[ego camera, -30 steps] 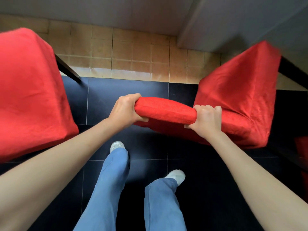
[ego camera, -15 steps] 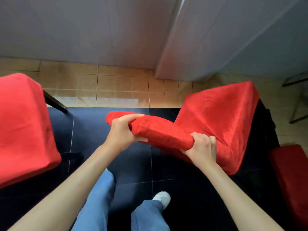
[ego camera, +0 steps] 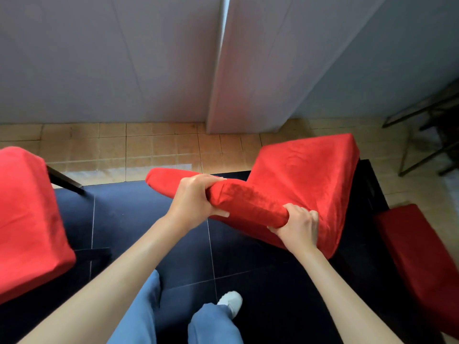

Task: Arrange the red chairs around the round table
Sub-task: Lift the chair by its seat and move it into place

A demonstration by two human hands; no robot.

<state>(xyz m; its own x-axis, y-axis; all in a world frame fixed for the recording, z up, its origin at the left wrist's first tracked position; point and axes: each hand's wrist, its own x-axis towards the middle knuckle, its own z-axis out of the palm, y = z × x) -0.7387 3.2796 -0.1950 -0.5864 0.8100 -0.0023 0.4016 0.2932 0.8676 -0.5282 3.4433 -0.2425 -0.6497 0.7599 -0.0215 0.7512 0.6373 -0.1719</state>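
A red velvet chair [ego camera: 305, 180] stands in front of me, seat turned to the right, its padded backrest top running from centre left to centre. My left hand [ego camera: 196, 197] grips the backrest top near its left end. My right hand [ego camera: 298, 225] grips the same backrest top at its right end, where it meets the seat. A second red chair [ego camera: 27, 219] fills the left edge. A third red chair [ego camera: 419, 264] shows at the lower right edge. No round table is in view.
Grey wall panels [ego camera: 124, 58] rise just beyond a strip of tan tiles [ego camera: 149, 147]. The floor under me is dark tile [ego camera: 139, 219]. A metal frame [ego camera: 427, 135] stands at the far right. My legs in blue trousers [ego camera: 144, 314] are below.
The chair in my hands has swung so its backrest slants down to the right. The view has tilted up toward the wall, and the third chair has come further into view at right.
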